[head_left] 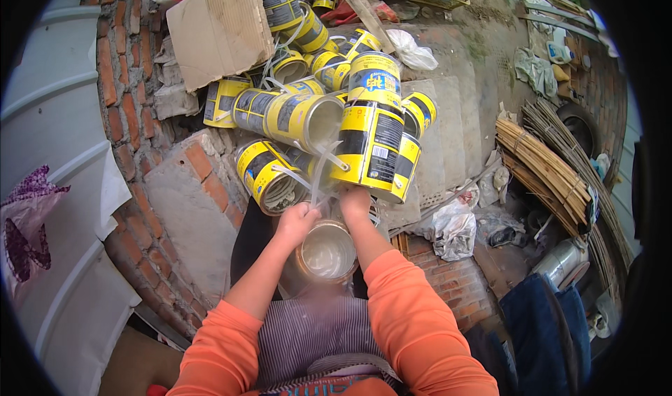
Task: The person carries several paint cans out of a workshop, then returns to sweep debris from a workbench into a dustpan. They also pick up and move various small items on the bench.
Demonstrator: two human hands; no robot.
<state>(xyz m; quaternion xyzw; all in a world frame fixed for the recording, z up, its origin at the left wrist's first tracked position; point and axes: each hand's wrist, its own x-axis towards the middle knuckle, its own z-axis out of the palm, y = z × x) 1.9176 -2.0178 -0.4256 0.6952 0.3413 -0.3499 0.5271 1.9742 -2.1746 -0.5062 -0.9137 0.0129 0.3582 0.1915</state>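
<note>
My left hand [299, 221] is closed around the lower end of a whitish plastic strap handle [320, 175]. My right hand [355, 201] is at the lower edge of a yellow and black bucket [366, 147]; its fingers are hidden, so I cannot tell its grip. Another yellow and blue bucket [375, 78] sits at the far end of that one. Between my forearms, close to my lap, stands an open bucket [327, 252] with a pale inside. Left of my hands, a yellow bucket [264, 175] lies tipped with its mouth toward me.
Several more yellow buckets [280, 112] are heaped ahead, beside a cardboard sheet [218, 31] and a wooden plank [360, 11]. Bundled sticks [546, 172] lie to the right, near crumpled plastic bags [453, 228] and blue cloth [539, 333]. Corrugated sheeting [63, 116] borders the left.
</note>
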